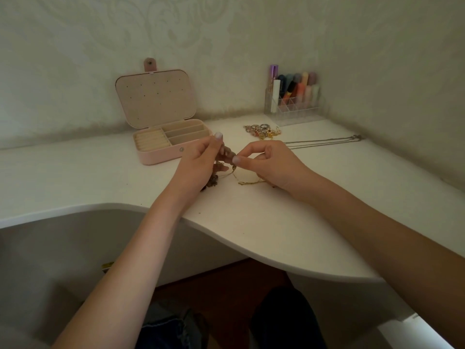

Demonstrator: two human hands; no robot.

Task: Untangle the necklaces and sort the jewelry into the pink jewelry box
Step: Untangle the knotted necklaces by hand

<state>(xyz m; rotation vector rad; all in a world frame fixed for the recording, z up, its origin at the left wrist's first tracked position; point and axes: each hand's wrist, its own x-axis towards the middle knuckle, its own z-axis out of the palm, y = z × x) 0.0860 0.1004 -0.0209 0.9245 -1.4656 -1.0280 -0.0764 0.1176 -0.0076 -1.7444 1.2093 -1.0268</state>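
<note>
We are seeing the left hand (201,162) pinching a brownish beaded necklace (221,167) and lifting it over the middle of the white table (251,222). The right hand (270,162) is pinching a thin gold chain (247,181), which is trailing onto the table and tangling with the beads. The pink jewelry box (161,137) is sitting open toward the back left. A jewelry pile (263,131) and a silver chain (324,142) are lying toward the back right, near a clear organizer (294,107).

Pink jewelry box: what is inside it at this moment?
The pink jewelry box stands open; its ring rolls and divided compartments look bare, with no jewelry visible. The left hand covers the near right corner, so that part cannot be checked.
</note>
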